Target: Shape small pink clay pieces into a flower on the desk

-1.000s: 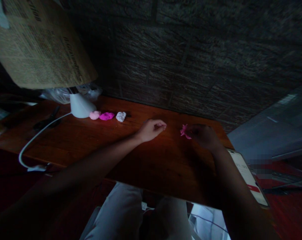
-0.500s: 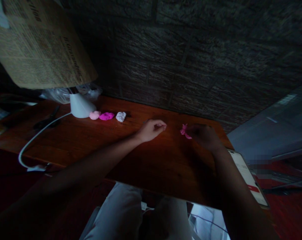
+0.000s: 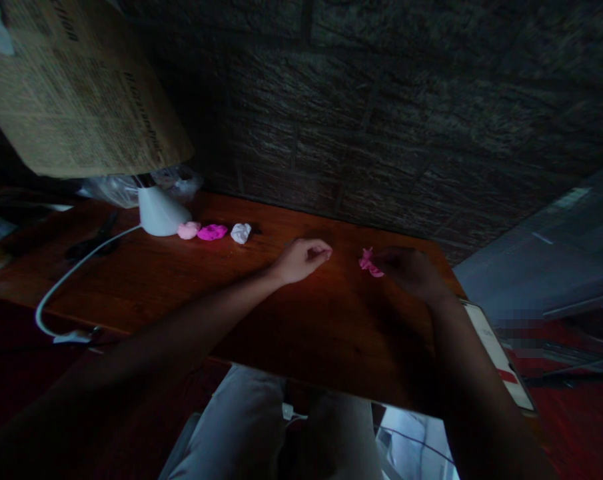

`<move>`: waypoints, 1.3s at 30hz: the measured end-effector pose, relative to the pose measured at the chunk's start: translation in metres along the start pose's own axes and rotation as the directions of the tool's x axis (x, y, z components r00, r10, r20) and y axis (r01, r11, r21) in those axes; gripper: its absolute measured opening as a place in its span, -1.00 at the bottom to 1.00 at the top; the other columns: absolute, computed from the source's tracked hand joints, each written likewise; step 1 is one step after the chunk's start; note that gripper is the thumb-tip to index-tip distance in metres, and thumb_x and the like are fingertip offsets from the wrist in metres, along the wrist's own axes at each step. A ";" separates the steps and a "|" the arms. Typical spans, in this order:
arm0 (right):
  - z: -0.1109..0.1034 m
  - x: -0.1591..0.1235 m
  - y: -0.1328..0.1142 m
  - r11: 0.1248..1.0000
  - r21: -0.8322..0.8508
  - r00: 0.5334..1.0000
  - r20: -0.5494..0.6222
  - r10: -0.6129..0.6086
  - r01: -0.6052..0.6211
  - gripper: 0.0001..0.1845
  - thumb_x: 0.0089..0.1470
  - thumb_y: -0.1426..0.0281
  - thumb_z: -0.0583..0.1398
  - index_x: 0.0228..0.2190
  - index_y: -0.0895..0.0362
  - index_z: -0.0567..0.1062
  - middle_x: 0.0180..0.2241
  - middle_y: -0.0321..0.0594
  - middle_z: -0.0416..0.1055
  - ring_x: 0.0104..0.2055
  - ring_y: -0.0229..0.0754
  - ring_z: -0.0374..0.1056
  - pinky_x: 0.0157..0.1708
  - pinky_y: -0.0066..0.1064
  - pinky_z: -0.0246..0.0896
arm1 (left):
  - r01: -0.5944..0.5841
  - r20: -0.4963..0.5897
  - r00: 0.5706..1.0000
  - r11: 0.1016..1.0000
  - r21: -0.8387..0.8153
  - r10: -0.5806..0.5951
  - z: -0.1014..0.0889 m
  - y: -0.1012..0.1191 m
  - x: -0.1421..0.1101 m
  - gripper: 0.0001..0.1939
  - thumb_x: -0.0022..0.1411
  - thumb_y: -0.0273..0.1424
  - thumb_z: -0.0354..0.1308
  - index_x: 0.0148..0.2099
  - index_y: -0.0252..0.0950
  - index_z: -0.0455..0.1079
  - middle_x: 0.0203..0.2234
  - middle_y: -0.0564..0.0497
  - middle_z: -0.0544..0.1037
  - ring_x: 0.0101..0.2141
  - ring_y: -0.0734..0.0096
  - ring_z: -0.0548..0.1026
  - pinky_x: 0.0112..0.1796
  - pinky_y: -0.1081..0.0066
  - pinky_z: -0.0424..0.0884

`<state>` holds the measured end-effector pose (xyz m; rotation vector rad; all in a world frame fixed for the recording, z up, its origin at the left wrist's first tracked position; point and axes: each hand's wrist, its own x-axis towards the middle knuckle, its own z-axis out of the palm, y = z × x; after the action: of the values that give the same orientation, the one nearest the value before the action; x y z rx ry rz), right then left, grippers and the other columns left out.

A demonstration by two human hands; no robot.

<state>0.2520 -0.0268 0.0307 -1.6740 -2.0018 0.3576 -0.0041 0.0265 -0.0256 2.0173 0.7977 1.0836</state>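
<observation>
My left hand (image 3: 304, 261) is at the middle of the wooden table (image 3: 301, 327), its thumb and fingertips brought together in a ring. Whatever sits in that pinch, if anything, is too small to make out. To its right, my right hand (image 3: 406, 270) has its fingers closed on a crumpled pink piece (image 3: 370, 263), perhaps paper or clay, sticking out on the left side with small points. Shadow hides the right fingertips. Left of my hands lie a white crumpled ball (image 3: 241, 233), a magenta lump (image 3: 212, 232) and a pale pink lump (image 3: 188, 230).
A lamp with a white base (image 3: 161, 213) and printed paper shade (image 3: 91, 100) stands at the left. Its white cable (image 3: 71, 273) hangs over the front edge. Dark scissors (image 3: 94, 245) lie nearby. A tablet-like device (image 3: 498, 353) rests at the right edge. A brick wall (image 3: 331, 120) rises behind.
The pink piece in my right hand has turned very slightly. My left hand keeps its pinch, and the lumps on the table stay where they were.
</observation>
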 end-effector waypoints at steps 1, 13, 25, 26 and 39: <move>-0.002 0.000 -0.001 1.000 -0.003 0.999 -0.049 0.001 -0.001 -0.73 0.08 0.22 0.19 -0.45 0.09 0.62 -0.46 -0.21 0.59 -0.44 -0.14 0.47 -0.44 -0.41 0.17 | -0.003 -0.003 1.000 1.000 0.004 0.003 0.000 0.000 0.000 -0.85 0.28 -0.43 0.14 -0.21 -0.35 0.53 -0.33 -0.06 0.65 -0.32 0.43 0.56 -0.24 0.43 0.45; -0.002 0.003 0.000 0.967 0.069 0.813 -0.528 0.245 -0.246 -0.47 0.11 0.05 0.07 -0.75 0.06 0.20 -0.73 -0.28 0.14 -0.60 -0.22 0.18 -0.53 -0.34 -0.11 | 0.406 -0.347 0.913 0.563 0.720 -0.214 -0.067 0.020 0.005 -0.56 0.30 -0.28 0.13 0.18 -0.30 0.38 0.20 -0.27 0.38 0.21 -0.21 0.27 0.16 -0.19 0.17; 0.002 0.003 -0.002 0.974 0.176 0.757 -0.615 0.220 -0.140 -0.42 0.13 -0.09 0.06 -0.66 0.08 0.37 -0.68 -0.18 0.36 -0.55 -0.12 0.34 -0.51 -0.35 0.02 | 0.542 -0.357 0.800 0.328 0.774 -0.482 -0.093 0.019 0.000 -0.50 0.23 -0.48 0.10 0.22 -0.31 0.40 0.12 -0.32 0.46 0.11 -0.23 0.42 0.07 -0.08 0.34; 0.002 0.003 -0.003 0.974 0.178 0.752 -0.622 0.219 -0.137 -0.43 0.13 -0.07 0.07 -0.66 0.08 0.37 -0.67 -0.18 0.37 -0.55 -0.13 0.33 -0.50 -0.35 0.03 | 0.533 -0.351 0.806 0.329 0.779 -0.476 -0.094 0.017 0.000 -0.50 0.21 -0.51 0.09 0.20 -0.31 0.42 0.10 -0.31 0.49 0.08 -0.21 0.45 0.05 -0.05 0.37; 0.004 0.000 -0.017 0.970 0.242 0.731 -0.656 0.187 -0.031 -0.49 0.17 0.02 0.10 -0.64 0.10 0.37 -0.68 -0.27 0.31 -0.57 -0.23 0.25 -0.49 -0.38 0.06 | 0.183 -0.249 0.967 0.846 0.501 -0.061 -0.069 0.019 0.007 -0.65 0.37 -0.32 -0.02 0.04 -0.32 0.49 -0.07 -0.17 0.62 -0.04 0.15 0.56 0.06 0.23 0.40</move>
<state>0.2360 -0.0296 0.0359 -1.4927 -1.2711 -0.0162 -0.0578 0.0410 0.0205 2.2584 1.4529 1.1168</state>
